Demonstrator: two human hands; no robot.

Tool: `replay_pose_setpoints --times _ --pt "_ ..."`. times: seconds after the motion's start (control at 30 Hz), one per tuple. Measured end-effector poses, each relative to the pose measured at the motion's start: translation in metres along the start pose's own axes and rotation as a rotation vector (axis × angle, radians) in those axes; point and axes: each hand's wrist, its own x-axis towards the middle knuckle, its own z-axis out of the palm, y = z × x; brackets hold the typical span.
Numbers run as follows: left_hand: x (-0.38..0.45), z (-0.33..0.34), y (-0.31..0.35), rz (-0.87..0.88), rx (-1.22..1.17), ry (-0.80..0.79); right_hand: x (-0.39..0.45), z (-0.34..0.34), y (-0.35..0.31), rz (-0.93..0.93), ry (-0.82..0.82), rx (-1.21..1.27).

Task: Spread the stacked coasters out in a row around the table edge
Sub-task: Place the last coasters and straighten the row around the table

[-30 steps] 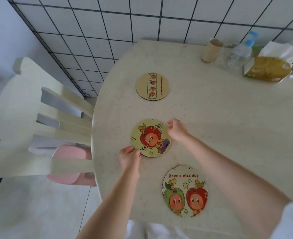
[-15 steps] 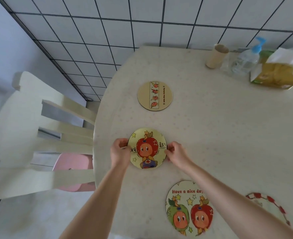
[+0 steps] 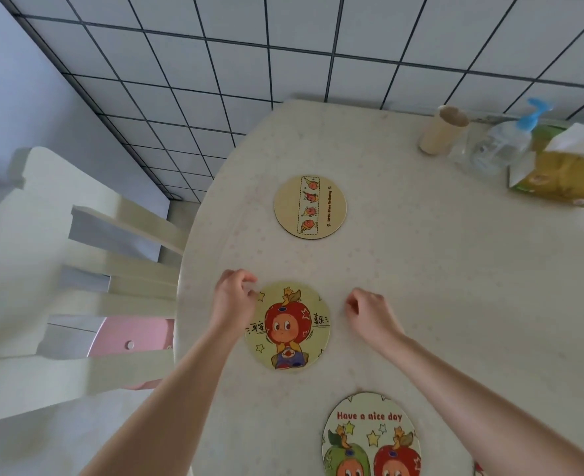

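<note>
Three round coasters lie in a row along the left edge of the cream table (image 3: 421,286). The far one is a tan coaster (image 3: 310,207) with a strip of small figures. The middle one is a yellow coaster (image 3: 288,326) with an apple-head figure, lying flat. The near one, the "Have a nice day" coaster (image 3: 370,438), is cut off by the frame's bottom. My left hand (image 3: 233,300) rests at the yellow coaster's left rim, fingers curled and holding nothing. My right hand (image 3: 369,314) hovers just right of it, apart from the rim, fingers loosely curled.
A paper cup (image 3: 443,130), a clear pump bottle (image 3: 503,142) and a yellow tissue pack (image 3: 565,173) stand at the table's far right by the tiled wall. A white chair (image 3: 78,269) stands close to the table's left edge, a pink stool (image 3: 132,334) beneath it.
Both hands turned the yellow coaster until its figure stood upright, then let go of it. My right hand has drawn off to the right. The view has tilted down.
</note>
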Motion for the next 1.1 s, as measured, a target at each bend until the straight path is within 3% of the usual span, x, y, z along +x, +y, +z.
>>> replay_pose_setpoints --times 0.2,0.47,0.7,1.1 --pt "0.051 0.015 0.058 -0.072 -0.202 -0.034 0.080 -0.048 -0.019 -0.032 0.081 0.052" --pt "0.078 0.049 0.104 -0.533 -0.688 -0.012 0.182 -0.086 -0.066 -0.104 0.116 0.086" --pt "0.081 0.059 0.113 -0.768 -1.137 0.115 0.223 -0.090 -0.090 -0.137 0.038 0.064" --pt "0.096 0.055 0.125 -0.580 -1.019 0.229 0.234 -0.100 -0.091 -0.061 -0.026 0.146"
